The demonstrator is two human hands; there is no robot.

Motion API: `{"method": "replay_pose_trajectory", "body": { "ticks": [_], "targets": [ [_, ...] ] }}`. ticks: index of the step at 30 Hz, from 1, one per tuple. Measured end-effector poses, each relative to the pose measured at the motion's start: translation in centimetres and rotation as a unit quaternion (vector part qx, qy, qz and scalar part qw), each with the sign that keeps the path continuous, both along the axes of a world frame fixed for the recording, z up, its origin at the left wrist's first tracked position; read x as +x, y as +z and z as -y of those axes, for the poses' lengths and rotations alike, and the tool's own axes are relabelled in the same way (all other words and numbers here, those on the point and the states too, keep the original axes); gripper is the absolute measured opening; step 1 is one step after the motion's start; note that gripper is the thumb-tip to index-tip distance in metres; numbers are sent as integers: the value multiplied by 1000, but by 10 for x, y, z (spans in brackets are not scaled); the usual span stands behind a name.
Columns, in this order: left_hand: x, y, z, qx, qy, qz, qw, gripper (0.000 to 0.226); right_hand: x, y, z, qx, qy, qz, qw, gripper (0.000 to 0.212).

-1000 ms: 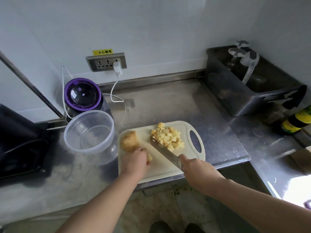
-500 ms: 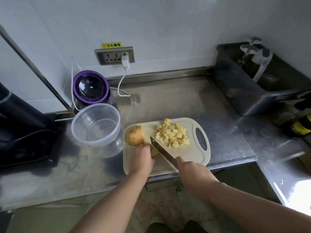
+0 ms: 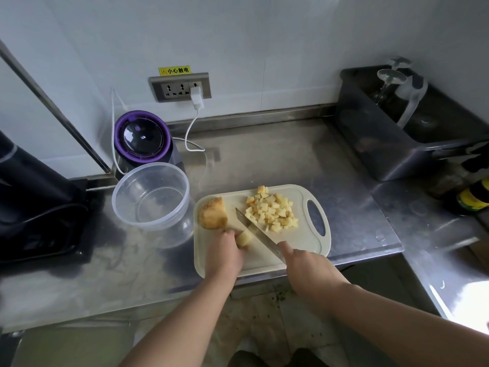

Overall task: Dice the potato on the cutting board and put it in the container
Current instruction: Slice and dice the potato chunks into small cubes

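While the left hand (image 3: 225, 254) is pinching the potato piece (image 3: 244, 238) on the cutting board (image 3: 299, 242) at the counter's (image 3: 264, 160) front edge, the right hand (image 3: 307, 268) is gripping the knife (image 3: 254, 231); tucking knuckles back from the blade seems wise.

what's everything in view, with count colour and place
cutting board: 1, cream, counter's front edge
diced potato: 1 pile, yellow, board's right part
potato chunk: 1, brownish, board's left end
potato piece: 1, pale yellow, beside the blade
knife: 1, steel blade, slanting across the board
container: 1, clear, left of the board, nothing inside
appliance: 1, purple-rimmed, behind the container
socket: 1, grey, wall, white charger plugged in
bin: 1, dark, back right
bottle: 1, dark with yellow label, far right
counter: 1, steel
left hand: 1, holds the potato piece
right hand: 1, grips the knife
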State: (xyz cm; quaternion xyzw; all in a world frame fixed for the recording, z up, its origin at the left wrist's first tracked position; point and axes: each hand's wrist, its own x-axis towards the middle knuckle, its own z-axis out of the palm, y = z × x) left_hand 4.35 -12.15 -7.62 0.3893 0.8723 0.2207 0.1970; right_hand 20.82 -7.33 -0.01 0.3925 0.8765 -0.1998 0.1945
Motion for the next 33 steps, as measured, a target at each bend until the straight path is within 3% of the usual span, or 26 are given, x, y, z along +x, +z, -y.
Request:
{"method": "replay_pose_trajectory", "body": {
  "ticks": [7,21,33],
  "targets": [
    [0,1,2,0,18,0,1000,12,3,1,12,-3,13,2,1000,46],
    [-2,-4,0,18,7,-30,999,16,-1,-1,7,-25,27,10,999,45],
    [-3,-2,5,28,-7,17,999,12,-4,-6,7,-12,-30,-4,999,35]
  ]
}}
